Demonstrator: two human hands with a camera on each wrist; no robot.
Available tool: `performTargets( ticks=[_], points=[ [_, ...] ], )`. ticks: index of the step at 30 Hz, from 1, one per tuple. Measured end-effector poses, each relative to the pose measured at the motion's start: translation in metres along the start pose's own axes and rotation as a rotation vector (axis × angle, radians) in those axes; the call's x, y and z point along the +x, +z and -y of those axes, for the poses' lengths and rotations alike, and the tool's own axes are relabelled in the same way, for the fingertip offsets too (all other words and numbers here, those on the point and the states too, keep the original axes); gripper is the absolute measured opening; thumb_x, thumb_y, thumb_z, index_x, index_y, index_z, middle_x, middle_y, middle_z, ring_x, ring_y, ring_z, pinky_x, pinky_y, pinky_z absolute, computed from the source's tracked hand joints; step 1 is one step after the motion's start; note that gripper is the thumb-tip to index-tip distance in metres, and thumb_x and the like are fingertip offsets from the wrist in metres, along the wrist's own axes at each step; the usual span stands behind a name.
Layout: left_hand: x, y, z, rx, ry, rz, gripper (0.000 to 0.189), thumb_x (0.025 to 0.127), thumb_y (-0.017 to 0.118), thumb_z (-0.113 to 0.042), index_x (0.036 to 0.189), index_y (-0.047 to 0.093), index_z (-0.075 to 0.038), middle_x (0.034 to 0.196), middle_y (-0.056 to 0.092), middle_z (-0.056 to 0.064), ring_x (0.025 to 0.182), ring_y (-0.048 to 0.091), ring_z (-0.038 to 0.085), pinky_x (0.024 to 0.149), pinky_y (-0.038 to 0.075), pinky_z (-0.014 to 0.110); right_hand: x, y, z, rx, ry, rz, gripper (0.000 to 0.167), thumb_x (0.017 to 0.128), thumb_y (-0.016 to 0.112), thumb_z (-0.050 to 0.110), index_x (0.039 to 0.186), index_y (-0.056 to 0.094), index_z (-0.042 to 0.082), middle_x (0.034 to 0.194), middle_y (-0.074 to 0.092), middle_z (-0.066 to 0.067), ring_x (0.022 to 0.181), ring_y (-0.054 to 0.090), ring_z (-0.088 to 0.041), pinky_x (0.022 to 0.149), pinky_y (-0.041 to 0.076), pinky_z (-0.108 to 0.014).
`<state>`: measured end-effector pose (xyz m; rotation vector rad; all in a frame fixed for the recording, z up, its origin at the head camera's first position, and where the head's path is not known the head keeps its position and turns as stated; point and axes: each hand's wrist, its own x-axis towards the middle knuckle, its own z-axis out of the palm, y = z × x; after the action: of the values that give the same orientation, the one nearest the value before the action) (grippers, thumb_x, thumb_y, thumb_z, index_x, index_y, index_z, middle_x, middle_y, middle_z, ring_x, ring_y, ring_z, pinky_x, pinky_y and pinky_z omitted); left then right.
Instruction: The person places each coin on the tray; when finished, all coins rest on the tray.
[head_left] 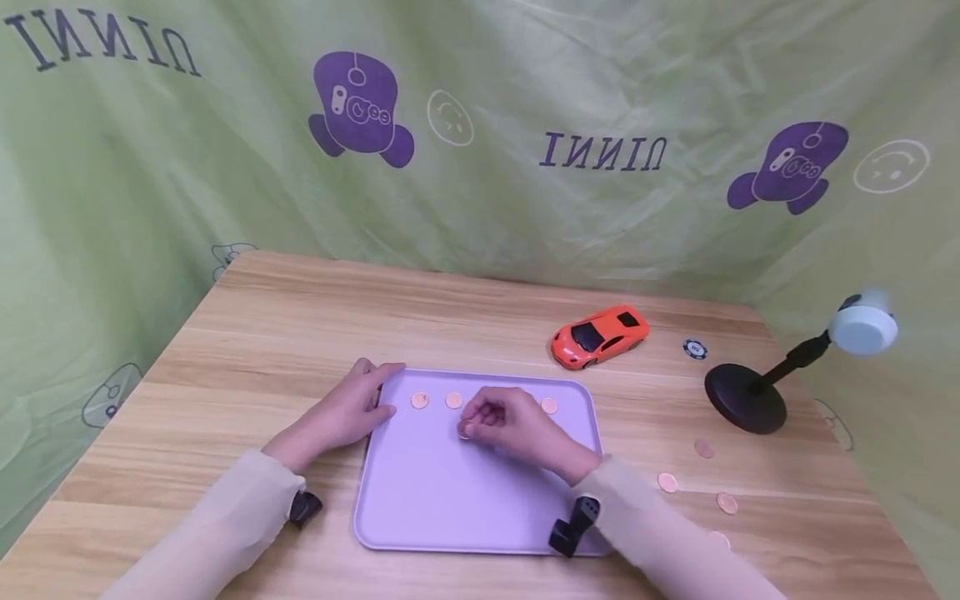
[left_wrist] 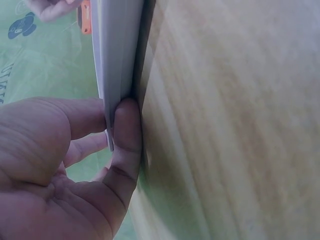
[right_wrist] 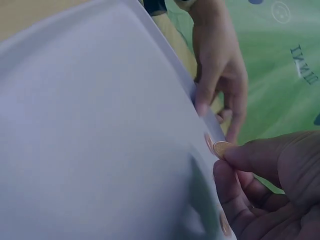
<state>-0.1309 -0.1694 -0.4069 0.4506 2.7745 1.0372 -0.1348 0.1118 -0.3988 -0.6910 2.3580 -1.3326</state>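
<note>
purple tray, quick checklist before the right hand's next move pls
1. Coin pinched in the right hand: ok.
2. Left hand gripping the purple tray by its edge: ok.
3. Toy car off the tray: ok.
4. All coins off the table: not ok, several loose coins lie right of the tray.
5. Full count of the row of coins: cannot tell, right hand blocks the head view.

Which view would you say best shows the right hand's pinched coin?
The right wrist view: the coin shows close up, pinched by the right hand. The head view has it small, partly covered; the left wrist view, not at all.
</note>
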Motion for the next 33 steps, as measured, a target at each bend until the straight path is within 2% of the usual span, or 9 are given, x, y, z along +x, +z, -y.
performTargets(
  ticks=[7,13,16,22,27,33],
  points=[
    [-0.002,-0.004,0.003,0.002,0.029,-0.021,0.062,0.093,0.069,-0.001,0.151,0.047,0.006,0.101,0.047,0.015,0.076,0.048,0.015,0.068,0.046,0.024,0.022,0.029,0.013,0.044,-0.055,0.039,0.006,0.093,0.074,0.001,0.098,0.072,0.000,0.091,0.074,-0.013,0.079,0.062,-0.004,0.074,0.054,-0.016],
    [-0.003,-0.004,0.002,0.004,0.055,-0.040,0.063,0.092,0.071,-0.001,0.150,0.048,0.006,0.099,0.047,0.014,0.075,0.047,0.014,0.067,0.045,0.024,0.031,0.042,0.018,-0.009,-0.098,0.077,0.005,0.092,0.075,-0.001,0.095,0.072,0.002,0.091,0.074,-0.012,0.077,0.060,0.000,0.072,0.052,-0.015],
    [-0.003,-0.003,0.002,0.007,0.063,-0.045,0.063,0.092,0.071,-0.002,0.150,0.049,0.006,0.099,0.047,0.014,0.075,0.048,0.014,0.066,0.044,0.024,0.032,0.047,0.019,-0.048,-0.100,0.082,0.005,0.092,0.074,-0.001,0.095,0.072,0.003,0.090,0.075,-0.009,0.076,0.059,0.001,0.072,0.052,-0.015],
    [-0.002,-0.001,0.002,0.007,0.057,-0.039,0.062,0.093,0.070,-0.001,0.150,0.048,0.006,0.098,0.046,0.014,0.074,0.047,0.014,0.066,0.044,0.023,0.032,0.053,0.022,-0.135,-0.089,0.040,0.006,0.094,0.076,0.006,0.093,0.070,0.005,0.085,0.071,-0.005,0.075,0.057,0.000,0.072,0.051,-0.015],
    [-0.001,0.000,0.002,0.005,0.043,-0.037,0.061,0.093,0.069,-0.001,0.151,0.048,0.006,0.100,0.046,0.014,0.074,0.047,0.013,0.066,0.043,0.023,0.030,0.055,0.026,-0.213,-0.080,0.019,0.004,0.093,0.073,0.001,0.094,0.070,0.003,0.084,0.069,-0.004,0.074,0.055,0.000,0.071,0.050,-0.015],
    [-0.001,0.003,0.002,-0.003,0.044,-0.034,0.061,0.093,0.069,-0.001,0.151,0.048,0.006,0.100,0.046,0.014,0.073,0.047,0.013,0.065,0.043,0.023,0.029,0.056,0.028,-0.254,-0.057,0.038,0.005,0.091,0.073,-0.001,0.096,0.072,0.000,0.082,0.069,-0.003,0.073,0.053,0.001,0.070,0.049,-0.014]
  ],
)
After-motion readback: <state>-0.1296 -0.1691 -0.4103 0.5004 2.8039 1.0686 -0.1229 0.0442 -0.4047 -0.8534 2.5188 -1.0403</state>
